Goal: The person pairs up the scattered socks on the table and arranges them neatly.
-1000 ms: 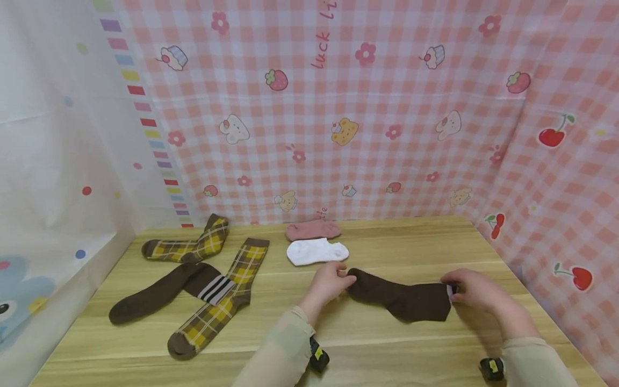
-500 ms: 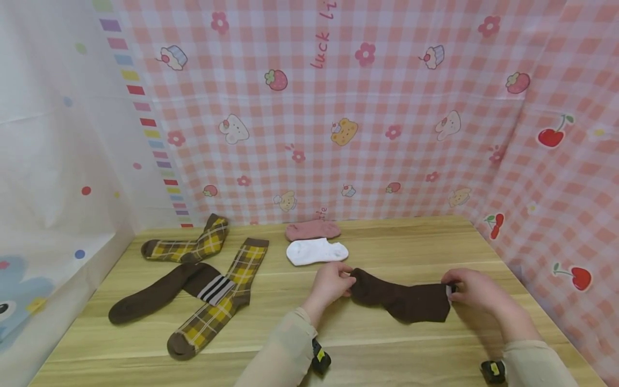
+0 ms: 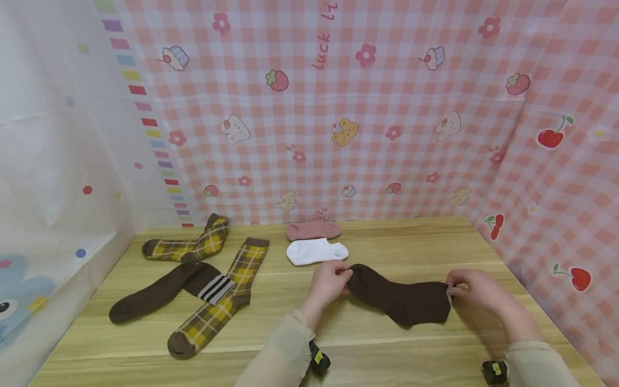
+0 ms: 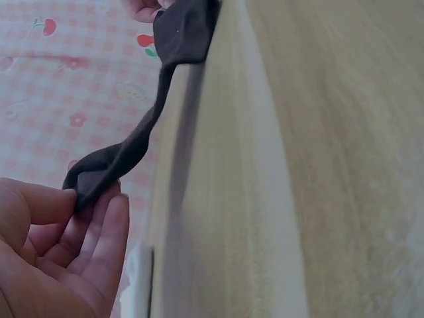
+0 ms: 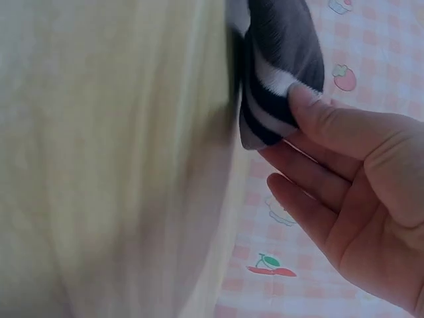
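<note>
A dark brown sock (image 3: 401, 297) stretches between the two hands, held slightly above the table in the left wrist view. The left hand (image 3: 328, 282) pinches its toe end between thumb and fingers. At the other end, the right hand (image 3: 476, 290) pinches the cuff, whose black and pale stripes (image 5: 268, 99) show in the right wrist view but are mostly turned out of sight from the head. Just beyond the left hand lies a white ankle sock (image 3: 316, 252), with a pink ankle sock (image 3: 313, 230) behind it.
At the left of the wooden table (image 3: 367, 355), another brown sock (image 3: 150, 298) with a striped cuff overlaps a yellow-brown plaid sock (image 3: 220, 306). A second plaid sock (image 3: 188, 248) lies behind them. Patterned cloth (image 3: 309, 107) hangs at the back and sides.
The brown sock has risen a little at both ends and looks pulled straighter. The pale edge of its cuff is now less visible from the head. The other socks have stayed put.
</note>
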The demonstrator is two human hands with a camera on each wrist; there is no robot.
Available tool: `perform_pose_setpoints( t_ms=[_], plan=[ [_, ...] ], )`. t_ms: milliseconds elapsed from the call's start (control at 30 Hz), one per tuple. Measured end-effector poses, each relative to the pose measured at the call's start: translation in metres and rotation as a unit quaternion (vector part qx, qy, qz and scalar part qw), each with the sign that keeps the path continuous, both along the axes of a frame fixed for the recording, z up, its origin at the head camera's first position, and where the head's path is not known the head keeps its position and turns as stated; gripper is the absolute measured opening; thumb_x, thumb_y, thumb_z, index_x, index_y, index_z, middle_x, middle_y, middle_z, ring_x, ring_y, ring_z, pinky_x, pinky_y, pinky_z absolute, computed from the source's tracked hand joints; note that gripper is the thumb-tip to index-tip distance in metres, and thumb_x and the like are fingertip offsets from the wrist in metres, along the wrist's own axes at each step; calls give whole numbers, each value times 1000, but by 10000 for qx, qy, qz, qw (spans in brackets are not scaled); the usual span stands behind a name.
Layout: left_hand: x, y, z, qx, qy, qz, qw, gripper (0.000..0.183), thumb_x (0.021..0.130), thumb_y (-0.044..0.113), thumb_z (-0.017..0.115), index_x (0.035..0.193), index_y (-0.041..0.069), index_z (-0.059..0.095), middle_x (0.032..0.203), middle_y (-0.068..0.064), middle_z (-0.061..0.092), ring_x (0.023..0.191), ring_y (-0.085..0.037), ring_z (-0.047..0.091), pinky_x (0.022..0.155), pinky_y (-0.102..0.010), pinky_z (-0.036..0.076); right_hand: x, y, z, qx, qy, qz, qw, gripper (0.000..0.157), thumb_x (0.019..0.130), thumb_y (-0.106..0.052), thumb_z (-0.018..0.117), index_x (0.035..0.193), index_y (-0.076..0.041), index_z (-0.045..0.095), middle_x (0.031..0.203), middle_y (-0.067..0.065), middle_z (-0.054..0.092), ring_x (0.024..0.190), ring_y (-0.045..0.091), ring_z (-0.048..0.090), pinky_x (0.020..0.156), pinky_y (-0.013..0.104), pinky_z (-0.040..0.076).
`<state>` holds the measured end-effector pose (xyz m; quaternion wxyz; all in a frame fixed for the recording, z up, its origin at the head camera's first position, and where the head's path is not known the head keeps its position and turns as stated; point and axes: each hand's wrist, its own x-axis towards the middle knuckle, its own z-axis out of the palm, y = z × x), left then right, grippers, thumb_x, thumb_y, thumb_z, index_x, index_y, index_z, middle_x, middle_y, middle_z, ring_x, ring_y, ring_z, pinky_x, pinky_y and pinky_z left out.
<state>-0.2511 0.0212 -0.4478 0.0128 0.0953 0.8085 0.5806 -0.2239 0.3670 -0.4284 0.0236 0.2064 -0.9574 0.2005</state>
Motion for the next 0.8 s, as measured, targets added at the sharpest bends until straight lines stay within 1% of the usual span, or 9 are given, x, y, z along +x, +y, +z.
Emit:
perform_pose_setpoints(
  t_ms=[67,133,300,433,500,633,700,800],
  plan=[
    [0,-2,1,12,135,96,9999,8,92,3,66,94,-3,70,79,-6,66,59,-18,64,53,-25,55,1,0,3,-68,109,9,9999,16,87,-9,74,82,-16,60,89,-5,66,87,18,64,71,39,51],
    [-1,-4,3,5,324,170,9993,8,93,4,66,94,-1,71,82,-6,68,61,-17,64,55,-24,54,1,-1,5,-143,302,39,9994,17,87,-8,74,83,-17,60,87,-7,64,85,15,62,70,39,51],
    [-1,-11,11,223,630,328,9972,8,93,2,65,92,-3,71,80,-8,69,66,-15,65,60,-23,55,-3,-6,13,-463,788,182,9956,18,87,-4,73,87,-17,61,80,-11,58,73,2,51,60,29,46],
    [-1,-17,21,497,753,441,9949,9,94,1,63,92,-4,70,79,-8,68,69,-12,64,62,-24,57,-6,-14,21,-738,1055,343,9911,17,88,0,72,90,-14,63,77,-11,56,67,0,46,55,25,42],
    [-1,-21,26,575,845,529,9934,9,94,1,63,93,-5,69,79,-10,68,70,-13,64,63,-24,57,-7,-19,26,-793,1088,341,9903,15,89,-1,71,91,-14,63,77,-10,56,65,1,45,55,25,42],
    [-1,-29,33,699,1055,690,9896,10,94,2,63,96,-6,69,83,-13,70,73,-15,65,64,-26,58,-9,-28,35,-722,936,195,9928,1,95,-9,66,94,-10,65,81,-8,60,65,3,47,56,26,43],
    [-1,-33,36,859,1071,701,9880,12,95,3,63,97,-7,68,85,-15,70,74,-17,66,64,-28,58,-10,-31,38,-655,886,122,9938,4,96,-12,65,96,-8,66,82,-7,61,66,4,48,58,28,44],
    [-1,-38,40,1210,1003,626,9856,13,96,2,61,99,-10,67,89,-18,69,74,-18,66,63,-31,59,-12,-38,42,-606,1052,112,9925,2,95,-9,67,97,-10,67,84,-6,63,68,5,50,60,29,46]
  ],
)
